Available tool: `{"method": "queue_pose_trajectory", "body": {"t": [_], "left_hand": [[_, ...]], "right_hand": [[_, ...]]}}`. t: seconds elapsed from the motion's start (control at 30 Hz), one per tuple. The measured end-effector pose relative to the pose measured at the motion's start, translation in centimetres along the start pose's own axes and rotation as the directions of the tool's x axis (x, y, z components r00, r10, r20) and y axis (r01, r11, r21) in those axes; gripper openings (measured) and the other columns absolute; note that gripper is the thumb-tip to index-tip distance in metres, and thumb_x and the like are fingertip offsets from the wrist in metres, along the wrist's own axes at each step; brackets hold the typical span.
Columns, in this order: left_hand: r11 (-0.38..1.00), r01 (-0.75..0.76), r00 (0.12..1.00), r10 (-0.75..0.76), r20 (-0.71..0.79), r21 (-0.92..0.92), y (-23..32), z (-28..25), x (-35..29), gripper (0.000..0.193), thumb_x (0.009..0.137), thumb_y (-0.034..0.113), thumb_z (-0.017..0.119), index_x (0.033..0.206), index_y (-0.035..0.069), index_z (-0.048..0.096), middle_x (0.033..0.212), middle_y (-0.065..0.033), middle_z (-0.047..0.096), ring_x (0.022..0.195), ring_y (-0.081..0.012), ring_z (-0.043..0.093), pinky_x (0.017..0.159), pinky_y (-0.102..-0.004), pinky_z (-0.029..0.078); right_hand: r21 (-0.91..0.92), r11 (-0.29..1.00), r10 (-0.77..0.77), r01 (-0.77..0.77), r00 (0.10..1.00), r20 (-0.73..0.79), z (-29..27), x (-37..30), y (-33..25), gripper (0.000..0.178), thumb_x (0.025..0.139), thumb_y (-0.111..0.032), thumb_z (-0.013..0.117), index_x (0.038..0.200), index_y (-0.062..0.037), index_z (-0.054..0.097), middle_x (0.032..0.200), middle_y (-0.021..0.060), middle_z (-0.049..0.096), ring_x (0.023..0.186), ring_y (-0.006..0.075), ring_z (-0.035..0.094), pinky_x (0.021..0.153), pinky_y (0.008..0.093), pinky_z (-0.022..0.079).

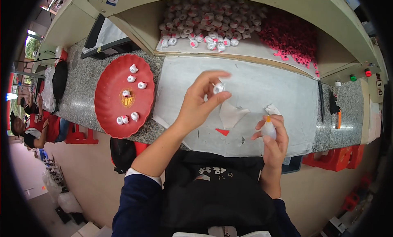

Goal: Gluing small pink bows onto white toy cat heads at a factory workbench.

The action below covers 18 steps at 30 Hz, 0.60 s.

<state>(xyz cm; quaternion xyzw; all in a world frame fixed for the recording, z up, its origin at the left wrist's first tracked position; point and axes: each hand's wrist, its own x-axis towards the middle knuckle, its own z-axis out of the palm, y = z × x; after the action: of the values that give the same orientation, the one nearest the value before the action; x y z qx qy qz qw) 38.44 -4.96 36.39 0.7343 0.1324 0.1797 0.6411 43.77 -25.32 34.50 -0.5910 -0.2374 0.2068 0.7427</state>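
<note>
My left hand is raised over the pale work sheet, its fingers closed round a small white rounded figure piece. In my right hand is a small squeeze bottle with an orange tip pointing up and away from me; my fingers wrap its clear body. Between the hands a white cloth scrap lies on the sheet, with a red triangular scrap just below it. Beyond the bottle tip sits a crumpled white scrap.
A red scalloped tray with several white pieces stands at left. On the shelf behind are a heap of white pieces and a pile of pink parts. Another person sits at far left. Red stools stand at right.
</note>
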Motion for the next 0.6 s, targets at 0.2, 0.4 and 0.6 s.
{"method": "queue_pose_trajectory", "body": {"t": [0.2,0.4,0.6], "left_hand": [[0.697,0.144,0.983,-0.182,0.02,-0.702,-1.5,-0.2,-4.9,0.029,0.08,0.006,0.047,0.108,0.001,0.046,0.096,-0.0079,0.052,0.087,-0.0158,0.051,0.077,-0.0294,0.042],[0.652,0.072,0.987,-0.154,-0.039,-0.755,-1.9,0.2,-6.7,0.028,0.078,0.004,0.048,0.106,0.001,0.047,0.101,-0.0116,0.052,0.091,-0.0205,0.052,0.078,-0.0323,0.042],[0.686,0.06,0.985,-0.157,-0.067,-0.725,-1.7,0.3,-7.3,0.034,0.076,0.0,0.051,0.109,0.0,0.043,0.103,-0.0123,0.051,0.093,-0.018,0.051,0.081,-0.032,0.041]], "right_hand": [[-0.009,1.0,-0.026,0.025,0.998,-0.053,1.9,0.4,-1.4,0.041,0.07,-0.008,0.051,0.108,0.005,0.043,0.094,0.0104,0.04,0.073,0.017,0.049,0.053,0.0256,0.047],[0.18,0.976,-0.106,0.123,0.989,-0.1,3.4,0.5,-1.8,0.033,0.069,-0.011,0.059,0.096,-0.0002,0.042,0.094,0.0098,0.043,0.074,0.0167,0.05,0.057,0.0278,0.044],[0.006,0.963,-0.259,0.268,0.938,-0.231,4.7,0.1,-1.5,0.029,0.067,-0.011,0.063,0.085,-0.0052,0.042,0.083,0.0072,0.041,0.075,0.014,0.044,0.065,0.0262,0.041]]}}
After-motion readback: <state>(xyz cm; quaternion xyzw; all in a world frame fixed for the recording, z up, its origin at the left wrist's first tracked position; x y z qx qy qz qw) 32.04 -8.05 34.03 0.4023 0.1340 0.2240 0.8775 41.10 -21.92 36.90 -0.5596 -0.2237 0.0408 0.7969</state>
